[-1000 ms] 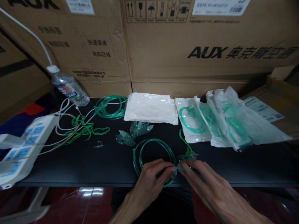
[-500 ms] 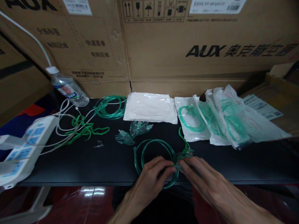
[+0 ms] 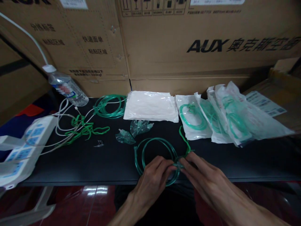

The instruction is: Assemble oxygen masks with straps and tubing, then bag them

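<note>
My left hand (image 3: 154,175) is closed in a pinch at the near right of a coil of green tubing (image 3: 136,160). Its fingertips press on a small translucent connector (image 3: 178,164), where the tubing seems to meet a mask. From the other side, my right hand (image 3: 207,177) closes its fingers on the clear green oxygen mask, which it mostly hides. A green elastic strap (image 3: 185,139) runs away from the mask beyond the right fingers. Two clear mask pieces, one nearer (image 3: 125,137) and one farther (image 3: 140,127), lie behind the coil.
White packets (image 3: 150,106) lie at the back, with bagged green tubing sets (image 3: 195,121) to their right. Another tubing coil (image 3: 110,106), loose green straps (image 3: 87,128), small clear strips (image 3: 100,143), a bottle (image 3: 68,88) and a power strip (image 3: 25,147) are leftward. Cardboard boxes (image 3: 160,59) stand behind.
The view has tipped slightly, shifting the scene a little upward. My right fingers now cover more of the mask. Both hands stay together at the connector.
</note>
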The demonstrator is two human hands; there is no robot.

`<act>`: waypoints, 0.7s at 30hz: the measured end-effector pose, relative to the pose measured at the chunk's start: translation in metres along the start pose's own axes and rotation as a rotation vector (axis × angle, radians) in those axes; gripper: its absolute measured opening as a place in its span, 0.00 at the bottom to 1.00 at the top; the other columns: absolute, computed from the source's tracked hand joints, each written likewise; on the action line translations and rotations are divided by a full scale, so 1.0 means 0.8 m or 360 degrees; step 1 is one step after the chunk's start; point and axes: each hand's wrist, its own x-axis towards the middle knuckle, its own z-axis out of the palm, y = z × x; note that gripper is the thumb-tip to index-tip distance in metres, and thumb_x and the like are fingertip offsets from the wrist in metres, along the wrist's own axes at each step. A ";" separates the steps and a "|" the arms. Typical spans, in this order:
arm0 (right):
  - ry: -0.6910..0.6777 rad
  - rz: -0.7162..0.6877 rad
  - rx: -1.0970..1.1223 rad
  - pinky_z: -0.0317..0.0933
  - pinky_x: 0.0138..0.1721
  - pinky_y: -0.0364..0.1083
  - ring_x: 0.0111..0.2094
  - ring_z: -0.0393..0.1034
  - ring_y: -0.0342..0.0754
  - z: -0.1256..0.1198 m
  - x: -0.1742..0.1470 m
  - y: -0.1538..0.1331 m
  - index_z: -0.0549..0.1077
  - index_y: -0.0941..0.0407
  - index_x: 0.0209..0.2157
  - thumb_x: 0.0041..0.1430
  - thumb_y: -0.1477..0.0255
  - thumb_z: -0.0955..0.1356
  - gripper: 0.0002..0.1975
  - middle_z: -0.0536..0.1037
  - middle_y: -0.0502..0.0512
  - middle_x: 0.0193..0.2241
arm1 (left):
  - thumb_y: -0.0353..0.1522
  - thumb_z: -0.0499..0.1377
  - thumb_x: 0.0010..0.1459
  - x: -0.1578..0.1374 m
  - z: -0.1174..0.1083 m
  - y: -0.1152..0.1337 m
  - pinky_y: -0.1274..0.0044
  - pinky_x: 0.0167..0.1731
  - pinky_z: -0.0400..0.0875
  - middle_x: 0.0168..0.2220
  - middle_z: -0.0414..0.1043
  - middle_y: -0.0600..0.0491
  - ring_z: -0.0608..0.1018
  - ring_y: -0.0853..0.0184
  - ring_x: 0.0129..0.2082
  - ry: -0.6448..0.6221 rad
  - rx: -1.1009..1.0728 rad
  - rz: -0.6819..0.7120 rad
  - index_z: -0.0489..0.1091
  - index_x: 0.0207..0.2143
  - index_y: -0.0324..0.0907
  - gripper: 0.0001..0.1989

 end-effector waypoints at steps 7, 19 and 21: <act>0.0014 -0.0610 -0.0775 0.77 0.47 0.56 0.48 0.76 0.60 -0.011 0.012 -0.009 0.69 0.66 0.59 0.51 0.91 0.60 0.32 0.81 0.66 0.48 | 0.31 0.50 0.74 0.004 -0.014 -0.001 0.77 0.34 0.72 0.33 0.73 0.52 0.76 0.68 0.31 -0.0239 -0.0202 -0.0141 0.74 0.42 0.39 0.13; -0.0111 -0.0532 -0.0862 0.78 0.41 0.58 0.46 0.78 0.61 -0.014 0.028 0.013 0.69 0.62 0.59 0.56 0.88 0.62 0.28 0.79 0.69 0.47 | 0.33 0.55 0.72 0.009 -0.010 0.004 0.79 0.34 0.72 0.33 0.75 0.52 0.77 0.69 0.30 -0.0153 -0.0344 -0.0334 0.78 0.42 0.38 0.12; -0.0032 -0.0534 -0.0906 0.76 0.43 0.64 0.49 0.77 0.66 -0.014 0.029 0.018 0.69 0.59 0.60 0.65 0.81 0.63 0.23 0.78 0.70 0.52 | 0.33 0.55 0.72 0.009 -0.012 0.004 0.79 0.35 0.72 0.33 0.76 0.52 0.77 0.68 0.31 -0.0164 -0.0361 -0.0338 0.78 0.43 0.38 0.12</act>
